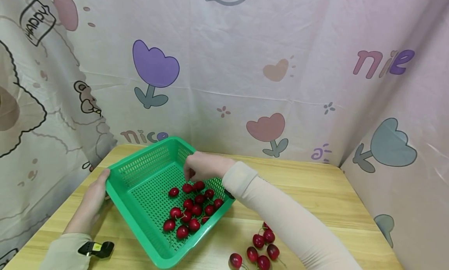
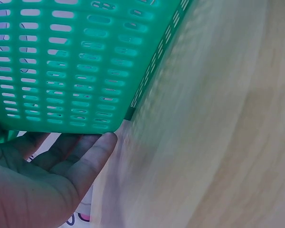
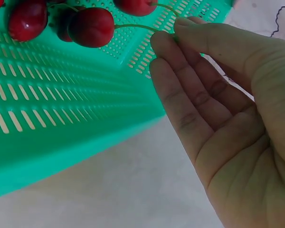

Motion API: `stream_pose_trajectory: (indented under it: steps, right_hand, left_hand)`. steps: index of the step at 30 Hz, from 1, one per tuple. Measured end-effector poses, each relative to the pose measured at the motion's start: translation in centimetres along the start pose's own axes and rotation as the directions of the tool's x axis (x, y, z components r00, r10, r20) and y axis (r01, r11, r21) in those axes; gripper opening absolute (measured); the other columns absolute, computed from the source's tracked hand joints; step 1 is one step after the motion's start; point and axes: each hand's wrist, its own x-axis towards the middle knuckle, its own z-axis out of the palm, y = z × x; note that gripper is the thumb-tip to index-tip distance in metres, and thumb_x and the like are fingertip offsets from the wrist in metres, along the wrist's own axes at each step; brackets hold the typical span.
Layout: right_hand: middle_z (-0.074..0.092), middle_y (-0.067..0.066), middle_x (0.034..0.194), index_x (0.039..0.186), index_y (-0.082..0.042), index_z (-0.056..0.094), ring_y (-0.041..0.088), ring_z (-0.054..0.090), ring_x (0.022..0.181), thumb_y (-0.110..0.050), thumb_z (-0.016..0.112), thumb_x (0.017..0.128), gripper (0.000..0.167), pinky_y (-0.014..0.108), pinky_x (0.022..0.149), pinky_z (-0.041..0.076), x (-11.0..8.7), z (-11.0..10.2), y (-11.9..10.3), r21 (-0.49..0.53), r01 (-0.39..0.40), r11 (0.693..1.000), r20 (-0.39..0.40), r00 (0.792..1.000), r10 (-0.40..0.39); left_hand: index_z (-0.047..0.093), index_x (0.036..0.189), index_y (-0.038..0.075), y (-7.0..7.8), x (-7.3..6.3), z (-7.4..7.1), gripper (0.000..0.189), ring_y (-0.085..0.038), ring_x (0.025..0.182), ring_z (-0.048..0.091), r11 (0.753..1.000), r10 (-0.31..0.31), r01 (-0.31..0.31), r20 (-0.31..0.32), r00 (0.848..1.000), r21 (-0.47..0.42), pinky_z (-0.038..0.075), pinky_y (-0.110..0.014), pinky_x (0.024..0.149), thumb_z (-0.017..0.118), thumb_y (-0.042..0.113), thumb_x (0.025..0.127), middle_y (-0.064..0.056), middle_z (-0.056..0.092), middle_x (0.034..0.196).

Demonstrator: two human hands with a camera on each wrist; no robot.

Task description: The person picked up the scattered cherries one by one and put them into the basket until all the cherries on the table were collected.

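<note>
Head view: green basket (image 1: pixel 149 190) sits at an angle over the left half of the wooden table (image 1: pixel 312 188). Left hand (image 1: pixel 92 198) grips it at its left corner, thumb up by the rim. Right hand (image 1: pixel 205 164) reaches in over the far right wall, knuckles bent, fingertips low and close together above the cherries. Basket cherries (image 1: pixel 196 210) bunch toward the right and near side; one lies slightly apart to the left, with bare mesh floor beyond. Outside, loose cherries (image 1: pixel 258 241) cluster on the table, near the basket's right side and partly under the right sleeve (image 1: pixel 294 223). Black strap (image 1: pixel 101 249) with a yellow mark at the left cuff. Behind, a pale cloth (image 1: pixel 210 55) printed with tulips and lettering.

Left wrist view: slotted basket wall fills the upper left. Fingers reach along and under its lower edge, one fingertip against the corner. Thumb's contact hard to make out.

Right wrist view: thumb and fingertips nearly closed in a pinch on the thin stem (image 3: pixel 135 25) of a dark red cherry (image 3: pixel 91 27). A second stem runs up to the thumb; cannot tell whether it is pinched too.
</note>
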Motion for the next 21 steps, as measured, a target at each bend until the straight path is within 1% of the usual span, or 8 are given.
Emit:
stream_pose_trajectory:
  steps: [6,8,12,14,21]
  right_hand:
    - [0.081,-0.001,0.105,0.105,-0.012,0.086,0.006,0.069,0.088,-0.005,0.077,0.099,0.013,0.015,0.082,0.058,0.06,0.19,-0.07,-0.016,0.019,1.000,-0.008,1.000,-0.019]
    - [0.081,-0.001,0.105,0.104,-0.013,0.085,0.005,0.069,0.088,-0.005,0.077,0.099,0.013,0.014,0.082,0.058,0.12,0.23,-0.09,-0.021,0.026,0.999,-0.011,1.000,-0.026]
    - [0.082,0.001,0.106,0.105,-0.012,0.085,0.005,0.069,0.087,-0.004,0.077,0.098,0.013,0.013,0.080,0.057,0.17,0.28,-0.19,-0.003,0.041,0.999,-0.008,0.999,-0.041]
    - [0.082,0.001,0.105,0.105,-0.011,0.085,0.004,0.069,0.087,-0.004,0.078,0.098,0.012,0.012,0.080,0.056,0.14,0.31,-0.21,0.005,0.046,0.999,-0.007,0.999,-0.046]
    - [0.081,-0.002,0.102,0.105,-0.011,0.084,0.002,0.069,0.087,-0.007,0.079,0.098,0.009,0.010,0.080,0.055,-0.75,0.35,0.10,0.037,0.071,0.997,-0.018,0.997,-0.071]
  left_hand:
    - [0.011,0.170,-0.004,-0.06,-0.01,-0.08,0.097,0.005,0.098,0.052,1.000,-0.001,0.001,0.000,1.000,0.023,0.048,-0.013,0.081,0.010,0.072,0.108,-0.002,0.048,0.127]
    - [0.011,0.170,-0.003,-0.08,0.01,-0.07,0.097,0.005,0.098,0.052,1.000,0.001,-0.001,-0.002,1.000,0.028,0.048,-0.013,0.081,0.010,0.071,0.108,-0.002,0.048,0.128]
    - [0.013,0.170,-0.003,-0.09,0.07,-0.02,0.096,0.005,0.098,0.053,1.000,0.011,-0.011,-0.005,1.000,0.028,0.048,-0.014,0.081,0.011,0.071,0.108,0.000,0.049,0.126]
    - [0.013,0.170,-0.004,-0.09,0.06,0.00,0.096,0.006,0.098,0.052,0.999,0.016,-0.016,-0.003,1.000,0.028,0.048,-0.013,0.081,0.011,0.071,0.108,0.000,0.049,0.128]
    - [0.008,0.171,-0.002,0.00,0.01,0.04,0.096,0.007,0.100,0.051,0.999,0.024,-0.025,0.012,1.000,0.034,0.048,-0.013,0.081,0.010,0.071,0.108,-0.014,0.044,0.142]
